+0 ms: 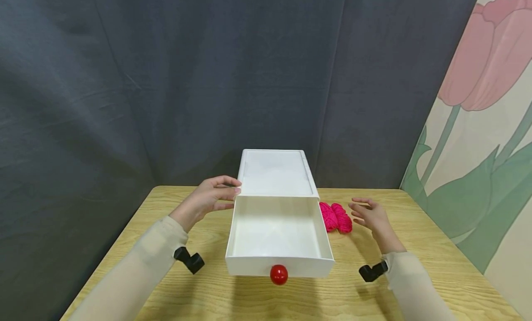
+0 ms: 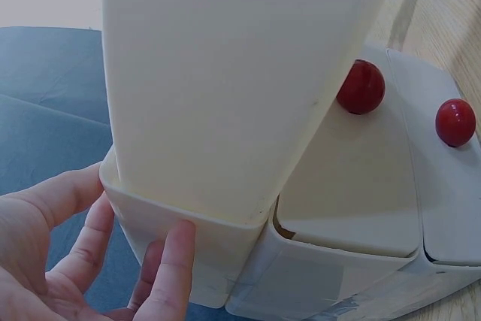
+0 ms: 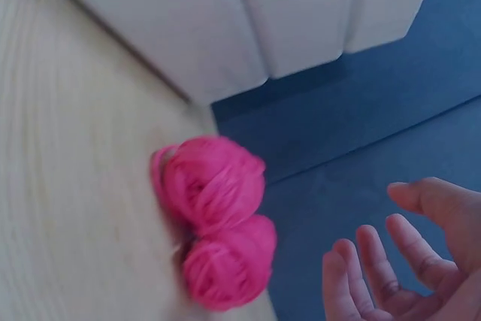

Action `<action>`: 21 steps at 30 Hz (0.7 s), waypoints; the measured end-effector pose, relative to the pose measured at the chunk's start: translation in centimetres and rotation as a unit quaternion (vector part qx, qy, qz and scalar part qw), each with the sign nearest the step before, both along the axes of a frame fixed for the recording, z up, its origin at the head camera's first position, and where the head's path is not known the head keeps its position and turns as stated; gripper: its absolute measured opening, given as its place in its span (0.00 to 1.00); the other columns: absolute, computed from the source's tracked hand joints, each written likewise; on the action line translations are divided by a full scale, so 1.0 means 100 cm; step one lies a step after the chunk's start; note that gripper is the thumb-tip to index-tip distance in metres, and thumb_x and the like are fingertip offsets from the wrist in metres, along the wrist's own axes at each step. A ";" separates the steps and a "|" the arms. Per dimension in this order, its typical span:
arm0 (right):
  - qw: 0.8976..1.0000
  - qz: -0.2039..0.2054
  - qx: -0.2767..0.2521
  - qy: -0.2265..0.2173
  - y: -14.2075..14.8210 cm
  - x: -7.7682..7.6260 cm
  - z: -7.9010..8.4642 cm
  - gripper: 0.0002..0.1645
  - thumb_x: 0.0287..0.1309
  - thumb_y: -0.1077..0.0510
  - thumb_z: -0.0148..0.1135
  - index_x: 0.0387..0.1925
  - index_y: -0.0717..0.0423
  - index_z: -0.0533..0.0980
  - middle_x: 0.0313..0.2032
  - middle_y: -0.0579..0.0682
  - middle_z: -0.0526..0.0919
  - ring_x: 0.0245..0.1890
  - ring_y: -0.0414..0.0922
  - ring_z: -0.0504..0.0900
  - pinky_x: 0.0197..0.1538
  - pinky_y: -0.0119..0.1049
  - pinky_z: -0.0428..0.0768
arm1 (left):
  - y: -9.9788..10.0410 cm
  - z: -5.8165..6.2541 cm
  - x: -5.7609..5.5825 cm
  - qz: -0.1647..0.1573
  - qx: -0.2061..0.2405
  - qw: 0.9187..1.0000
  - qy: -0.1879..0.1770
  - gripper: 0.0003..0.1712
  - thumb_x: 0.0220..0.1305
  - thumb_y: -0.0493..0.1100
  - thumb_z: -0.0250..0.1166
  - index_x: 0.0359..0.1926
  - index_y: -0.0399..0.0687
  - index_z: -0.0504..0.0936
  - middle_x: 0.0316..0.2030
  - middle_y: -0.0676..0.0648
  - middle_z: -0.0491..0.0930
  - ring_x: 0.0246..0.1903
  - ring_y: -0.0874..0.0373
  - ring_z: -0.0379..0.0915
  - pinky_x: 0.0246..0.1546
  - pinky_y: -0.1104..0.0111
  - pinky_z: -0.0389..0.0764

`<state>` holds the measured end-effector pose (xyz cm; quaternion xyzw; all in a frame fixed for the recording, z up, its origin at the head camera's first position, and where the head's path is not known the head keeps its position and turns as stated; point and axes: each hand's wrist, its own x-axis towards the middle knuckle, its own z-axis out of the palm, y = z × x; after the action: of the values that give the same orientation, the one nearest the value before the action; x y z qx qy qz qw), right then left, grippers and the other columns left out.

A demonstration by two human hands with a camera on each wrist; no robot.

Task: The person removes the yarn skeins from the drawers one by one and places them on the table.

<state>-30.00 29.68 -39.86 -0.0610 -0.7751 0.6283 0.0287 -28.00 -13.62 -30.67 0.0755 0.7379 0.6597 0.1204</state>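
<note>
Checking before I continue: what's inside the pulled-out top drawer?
In the head view, the top drawer shows only its white floor and walls; no object lies on the visible part. The space further back, under the cabinet top, is covered.

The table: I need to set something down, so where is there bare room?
Bare table lies between the right hand and the painted wall, and in front of the red knob. The open drawer looks bare inside. Crowded: right of the drawer, where pink yarn lies.
</note>
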 end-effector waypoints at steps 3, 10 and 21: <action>1.000 0.013 -0.004 0.021 -0.003 0.003 0.008 0.15 0.63 0.54 0.62 0.50 0.52 0.73 0.30 0.31 0.79 0.31 0.30 0.81 0.40 0.29 0.84 | 0.000 0.000 0.000 -0.001 -0.002 1.000 0.001 0.17 0.64 0.39 0.64 0.52 0.42 0.75 0.45 0.46 0.78 0.41 0.52 0.79 0.52 0.55 0.81; 0.998 0.026 0.013 0.064 -0.017 0.012 0.028 0.16 0.63 0.51 0.62 0.50 0.50 0.73 0.33 0.31 0.79 0.33 0.30 0.82 0.43 0.31 0.84 | -0.002 0.000 0.000 0.000 -0.002 1.000 0.000 0.17 0.64 0.39 0.65 0.53 0.42 0.75 0.45 0.46 0.78 0.43 0.51 0.79 0.51 0.56 0.81; 0.992 0.037 -0.011 0.121 -0.048 0.042 0.054 0.12 0.63 0.51 0.63 0.47 0.45 0.75 0.38 0.37 0.80 0.38 0.34 0.83 0.43 0.27 0.83 | -0.001 0.000 0.000 0.001 -0.004 1.000 -0.001 0.17 0.64 0.40 0.65 0.53 0.42 0.75 0.46 0.45 0.78 0.42 0.51 0.79 0.51 0.56 0.81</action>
<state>-25.78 24.86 -34.42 0.0442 -0.7604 0.6405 0.0982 -27.96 -13.70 -30.71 0.0735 0.7405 0.6571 0.1206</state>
